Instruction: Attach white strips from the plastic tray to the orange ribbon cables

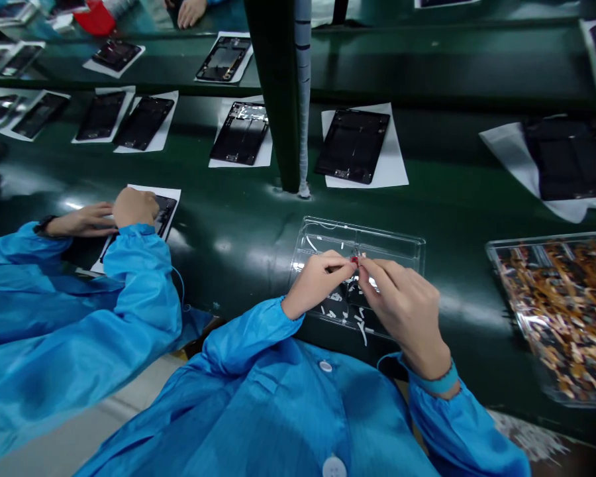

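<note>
Both hands, left hand (318, 281) and right hand (402, 308), pinch a tiny red part (354, 260) above clear tray (407, 244).

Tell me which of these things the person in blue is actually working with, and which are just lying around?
In hand:
left hand and right hand, pinching a tiny red part
clear tray of small white bits, under the hands

Lying about:
tray of orange pieces
dark panels on white sheets
neighbour's hands on another panel

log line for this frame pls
left hand: pinching small red piece | right hand: pinching same piece | under hands: clear tray | surface: green belt
</note>
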Action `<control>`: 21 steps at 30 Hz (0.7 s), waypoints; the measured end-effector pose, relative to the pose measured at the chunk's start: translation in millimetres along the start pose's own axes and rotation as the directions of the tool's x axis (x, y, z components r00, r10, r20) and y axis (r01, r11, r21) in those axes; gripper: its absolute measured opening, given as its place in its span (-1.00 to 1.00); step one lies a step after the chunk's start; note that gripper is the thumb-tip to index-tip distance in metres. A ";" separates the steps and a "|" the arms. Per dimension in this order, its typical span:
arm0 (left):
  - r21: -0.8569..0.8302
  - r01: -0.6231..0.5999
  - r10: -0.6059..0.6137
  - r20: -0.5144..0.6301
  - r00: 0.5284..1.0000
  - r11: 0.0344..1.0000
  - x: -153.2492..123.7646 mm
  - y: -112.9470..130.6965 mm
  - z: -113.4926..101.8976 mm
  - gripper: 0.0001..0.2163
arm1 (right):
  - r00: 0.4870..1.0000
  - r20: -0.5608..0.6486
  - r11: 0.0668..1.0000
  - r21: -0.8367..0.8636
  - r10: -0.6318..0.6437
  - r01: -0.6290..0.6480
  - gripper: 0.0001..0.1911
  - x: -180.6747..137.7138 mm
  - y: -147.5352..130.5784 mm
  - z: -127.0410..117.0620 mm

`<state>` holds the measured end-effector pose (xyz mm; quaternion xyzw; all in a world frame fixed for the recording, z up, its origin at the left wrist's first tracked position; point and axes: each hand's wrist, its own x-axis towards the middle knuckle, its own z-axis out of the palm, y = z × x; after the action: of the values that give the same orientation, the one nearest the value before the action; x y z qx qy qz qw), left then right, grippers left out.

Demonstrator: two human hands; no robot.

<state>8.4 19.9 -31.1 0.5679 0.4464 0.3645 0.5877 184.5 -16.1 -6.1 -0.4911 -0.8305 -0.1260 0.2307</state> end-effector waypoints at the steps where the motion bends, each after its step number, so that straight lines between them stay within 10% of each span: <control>1: 0.017 -0.004 0.005 -0.010 1.000 1.000 -0.4 -0.2 -0.2 -0.82 | 1.000 0.017 1.000 0.007 -0.004 0.004 -0.76 0.0 0.7 -0.6; 21: 0.127 -0.024 0.029 -0.032 0.999 0.992 -1.2 -0.4 -0.4 -0.85 | 0.999 0.045 0.999 0.050 -0.022 0.020 -0.85 -3.7 8.1 3.0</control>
<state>7.6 18.8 -31.4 0.6038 0.4710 0.3527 0.5378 192.3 -13.7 -10.7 -0.4792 -0.8434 -0.0965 0.2228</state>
